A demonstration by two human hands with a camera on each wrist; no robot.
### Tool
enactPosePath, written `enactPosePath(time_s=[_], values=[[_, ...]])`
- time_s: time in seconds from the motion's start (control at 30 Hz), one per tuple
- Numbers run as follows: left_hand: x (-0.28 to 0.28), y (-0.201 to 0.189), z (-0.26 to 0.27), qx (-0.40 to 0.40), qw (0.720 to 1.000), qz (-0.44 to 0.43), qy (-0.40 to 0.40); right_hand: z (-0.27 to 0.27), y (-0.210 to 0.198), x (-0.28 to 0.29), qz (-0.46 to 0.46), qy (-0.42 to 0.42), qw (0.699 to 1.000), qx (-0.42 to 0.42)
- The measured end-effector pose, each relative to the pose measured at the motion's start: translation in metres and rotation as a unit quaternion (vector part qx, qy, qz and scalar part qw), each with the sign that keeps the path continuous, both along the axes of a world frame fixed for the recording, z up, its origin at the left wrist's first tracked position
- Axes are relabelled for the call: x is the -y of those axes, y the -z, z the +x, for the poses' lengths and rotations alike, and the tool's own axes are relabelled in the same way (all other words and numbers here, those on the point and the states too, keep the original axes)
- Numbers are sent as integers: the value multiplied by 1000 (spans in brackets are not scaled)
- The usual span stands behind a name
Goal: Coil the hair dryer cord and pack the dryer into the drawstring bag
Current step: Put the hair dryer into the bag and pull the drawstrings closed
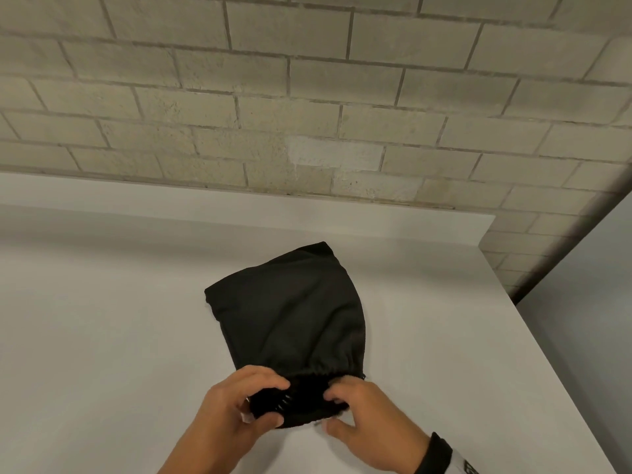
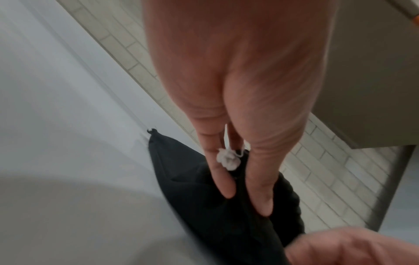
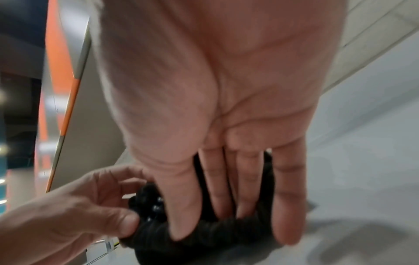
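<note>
A black drawstring bag (image 1: 290,313) lies bulging on the white table (image 1: 102,319), its gathered mouth towards me. The dryer and its cord are out of sight. My left hand (image 1: 278,401) pinches the left side of the bunched mouth between thumb and curled fingers. My right hand (image 1: 331,412) grips the right side, fingers on top and thumb under the edge. In the left wrist view, a white knotted drawstring end (image 2: 228,159) hangs between the left hand's fingers (image 2: 217,172) over the bag (image 2: 192,197). The right wrist view shows my right hand's fingers (image 3: 215,188) pressed into the dark fabric (image 3: 204,236).
A pale brick wall (image 1: 307,114) rises behind the table's far edge. The table's right edge (image 1: 533,336) runs diagonally beside a grey floor or panel (image 1: 588,302). Bare tabletop lies to the left of the bag and behind it.
</note>
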State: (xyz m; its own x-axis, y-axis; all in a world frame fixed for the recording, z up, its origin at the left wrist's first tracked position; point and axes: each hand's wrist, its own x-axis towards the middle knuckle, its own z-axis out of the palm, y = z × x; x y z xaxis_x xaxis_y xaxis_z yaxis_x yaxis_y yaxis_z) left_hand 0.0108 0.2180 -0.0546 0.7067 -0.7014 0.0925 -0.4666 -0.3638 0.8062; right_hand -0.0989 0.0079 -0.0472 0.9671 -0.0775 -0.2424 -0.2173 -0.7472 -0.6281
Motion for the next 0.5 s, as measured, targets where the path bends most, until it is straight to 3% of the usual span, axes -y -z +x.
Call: enactPosePath(time_s=[0.13, 0.2, 0.33, 0.5], values=[[-12, -2, 3, -23, 999, 24, 23, -12, -17, 11, 81, -38, 996, -12], [-18, -5, 3, -47, 997, 40, 38, -18, -20, 21, 123, 33, 992, 23], [-31, -8, 5, -101, 994, 28, -29, -28, -13, 44, 64, 213, 969, 108], [-30, -12, -1, -140, 989, 50, -13, -23, 1, 39, 80, 197, 977, 27]])
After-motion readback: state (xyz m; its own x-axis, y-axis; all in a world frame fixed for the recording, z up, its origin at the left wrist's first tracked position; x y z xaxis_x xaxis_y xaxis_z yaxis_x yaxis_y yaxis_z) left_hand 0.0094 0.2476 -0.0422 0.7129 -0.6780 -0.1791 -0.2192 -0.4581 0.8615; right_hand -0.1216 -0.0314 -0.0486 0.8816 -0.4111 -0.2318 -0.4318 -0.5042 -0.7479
